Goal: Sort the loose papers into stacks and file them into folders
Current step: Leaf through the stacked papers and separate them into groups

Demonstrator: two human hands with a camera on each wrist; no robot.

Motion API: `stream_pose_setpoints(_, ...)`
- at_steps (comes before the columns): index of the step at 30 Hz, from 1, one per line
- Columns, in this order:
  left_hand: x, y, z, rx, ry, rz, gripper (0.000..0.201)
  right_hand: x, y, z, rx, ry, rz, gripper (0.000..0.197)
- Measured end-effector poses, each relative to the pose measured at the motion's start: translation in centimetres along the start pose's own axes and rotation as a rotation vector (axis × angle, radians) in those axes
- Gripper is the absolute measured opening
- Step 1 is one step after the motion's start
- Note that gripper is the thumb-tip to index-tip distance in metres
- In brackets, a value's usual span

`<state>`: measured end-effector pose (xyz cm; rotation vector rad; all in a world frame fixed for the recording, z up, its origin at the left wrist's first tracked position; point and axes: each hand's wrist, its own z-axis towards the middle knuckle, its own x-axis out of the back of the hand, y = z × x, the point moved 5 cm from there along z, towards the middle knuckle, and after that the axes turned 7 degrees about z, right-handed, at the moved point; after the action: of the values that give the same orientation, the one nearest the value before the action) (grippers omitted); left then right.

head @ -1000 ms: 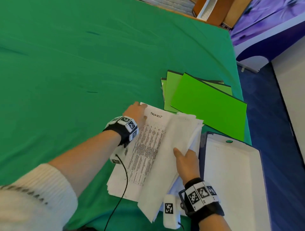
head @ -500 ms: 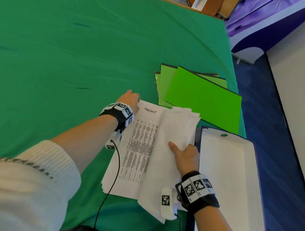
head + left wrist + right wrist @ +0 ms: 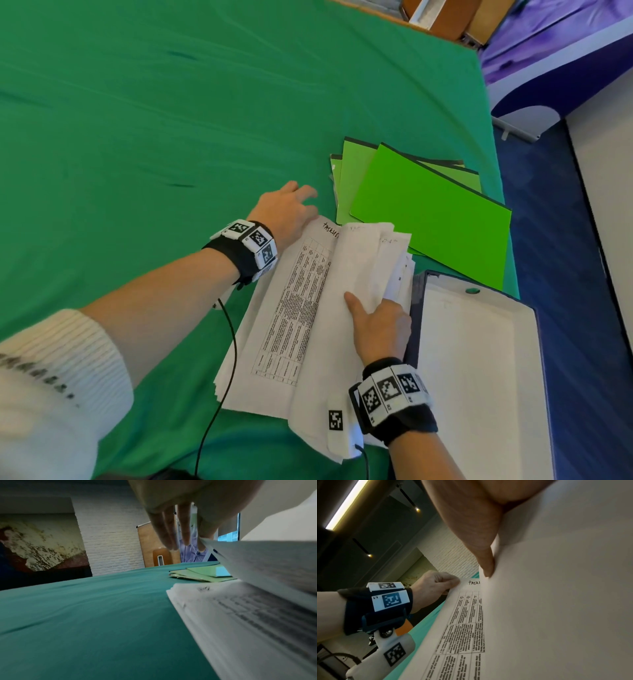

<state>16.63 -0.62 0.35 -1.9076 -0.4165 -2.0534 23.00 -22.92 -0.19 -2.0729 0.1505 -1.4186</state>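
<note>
The paper stack [image 3: 274, 342] was taken as the landmark; it lay on the green cloth [image 3: 137, 137] near the table's right edge, its lower corner overhanging the front edge. To its left and beyond it, a wide stretch of bare cloth was seen. Just beyond its far right corner the green folders [image 3: 428, 212] were fanned, overlapping one another, and the stack's far right corner overlapped the nearest folder. Touching its right side a dark-rimmed white tray [image 3: 479, 359] was set, reaching the table's right edge.

The top exposed sheet was printed with a table of dense text and headed in handwriting. A bundle of blank-backed sheets [image 3: 359, 267] was lifted and folded over on the stack's right half. This bundle was gripped by the right hand [image 3: 380, 325], thumb pressed on top and fingers hidden beneath. The printed sheet's far left corner was pinched by the left hand [image 3: 284, 212], its other fingers extended loosely over the cloth.
</note>
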Motion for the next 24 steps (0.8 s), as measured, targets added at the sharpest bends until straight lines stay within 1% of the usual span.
stream_pose_setpoints(2, 0.8, 1.1, -0.2, -0.002, 0.04, -0.062, 0.031, -0.1, -0.1, -0.1, 0.022, -0.008, 0.045, 0.044)
stream_pose_setpoints(3, 0.8, 1.4, -0.3, 0.047, 0.017, -0.147, 0.038, -0.1, -0.2, -0.2, 0.034, -0.011, 0.075, 0.042)
stream_pose_setpoints(4, 0.6, 1.6, -0.5, 0.131, -0.042, -0.291, 0.045, -0.2, -0.3, -0.3, 0.045, -0.015, 0.093, 0.041)
stream_pose_setpoints(6, -0.5, 2.3, -1.7, 0.314, -0.176, -0.664, 0.056, -0.4, -0.3, -0.5, 0.061, -0.035, 0.116, 0.037)
stream_pose_setpoints(7, -1.0, 2.8, -2.4, 0.359, -0.196, -0.756, 0.056, -0.6, -0.3, -0.5, 0.065, -0.047, 0.133, 0.035)
stream_pose_setpoints(8, -1.2, 3.2, -3.0, 0.358, -0.206, -0.75, 0.057, -0.7, -0.3, -0.6, 0.065, -0.055, 0.146, 0.033)
stream_pose_setpoints(10, -1.5, 3.6, -4.3, 0.316, -0.203, -0.572, 0.066, -0.6, -0.2, -0.7, 0.068, -0.049, 0.154, 0.033)
stream_pose_setpoints(11, -1.6, 3.7, -4.9, 0.308, -0.197, -0.512, 0.066, -0.6, -0.2, -0.7, 0.072, -0.045, 0.162, 0.032)
stream_pose_setpoints(12, -1.8, 3.7, -5.6, 0.313, -0.216, -0.506, 0.061, -0.5, -0.2, -0.7, 0.068, -0.041, 0.172, 0.032)
stream_pose_setpoints(14, -2.7, 3.4, -6.9, 0.349, -0.281, -0.588, 0.047, -0.5, 0.0, -0.6, 0.057, -0.032, 0.181, 0.031)
stream_pose_setpoints(16, -3.7, 2.9, -8.5, 0.415, -0.318, -0.725, 0.046, -0.5, 0.2, -0.5, 0.052, -0.025, 0.185, 0.03)
stream_pose_setpoints(18, -4.0, 2.4, -9.4, 0.482, -0.253, -0.882, 0.049, -0.6, 0.2, -0.5, 0.049, -0.02, 0.186, 0.029)
stream_pose_setpoints(20, -3.7, 2.3, -9.3, 0.528, -0.173, -0.955, 0.052, -0.4, -0.1, -0.6, 0.049, -0.027, 0.184, 0.029)
stream_pose_setpoints(22, -3.6, 2.6, -8.7, 0.577, -0.159, -0.966, 0.056, -0.4, -0.4, -0.8, 0.05, -0.033, 0.175, 0.034)
stream_pose_setpoints(24, -3.3, 3.6, -8.0, 0.59, -0.17, -0.989, 0.055, -0.4, -0.6, -1.1, 0.04, -0.04, 0.197, 0.048)
